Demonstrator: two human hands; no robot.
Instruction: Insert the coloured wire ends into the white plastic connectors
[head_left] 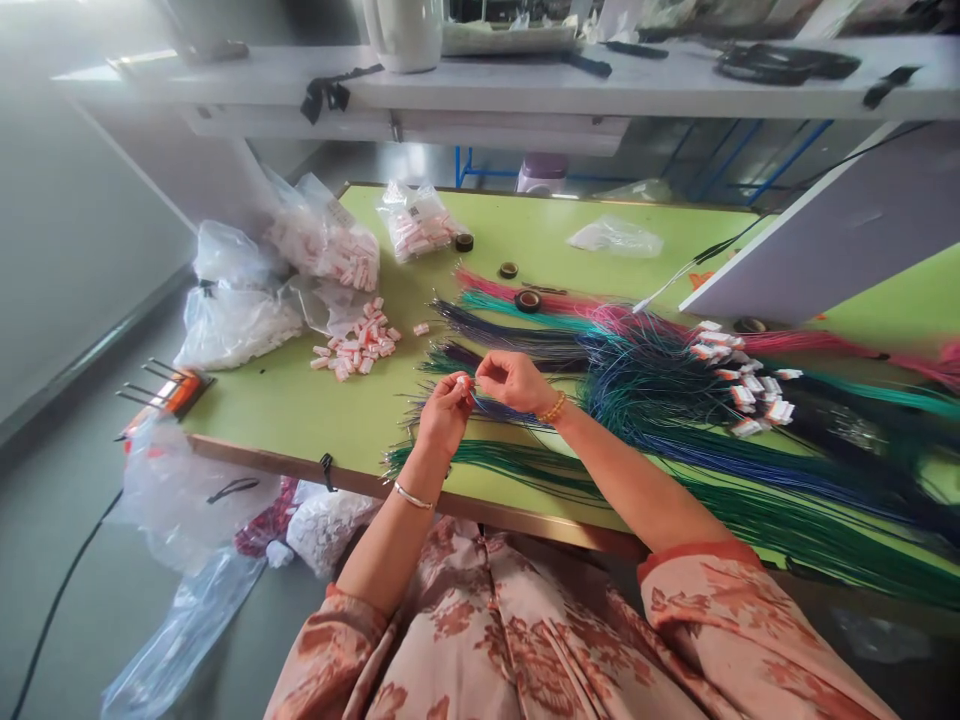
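The left hand [444,412] holds a small plug [463,381] pinched between thumb and forefinger, above the near middle of the desk [277,405] and close to the loose wire ends. The right hand [516,382] is just to its right, thumb and forefinger pressed together at the tips; whether a wire end is caught between them is too small to tell. A thin light strand shows just below the left fingers.

The step in hand looks like joining a wire to the plug. To do it well, the left fingers should grip the plug by its sides, leaving the openings bare and turned to the right hand. The right fingers would do best to hold a wire close behind its metal tip, since such thin wire probably buckles if pushed from farther back. Line the tip up straight, press gently until it seats, then give a light tug to check it. Forcing a crooked tip could bend it.

The green wires [540,464] at the near side and the dark wires [510,336] farther off lie in long bunches, so drawing out one strand at a time should avoid snags. The loose plugs [358,345] lie in a heap to the left, within easy reach; the wired plugs [750,390] rest in a cluster to the right, best left undisturbed by the right forearm.
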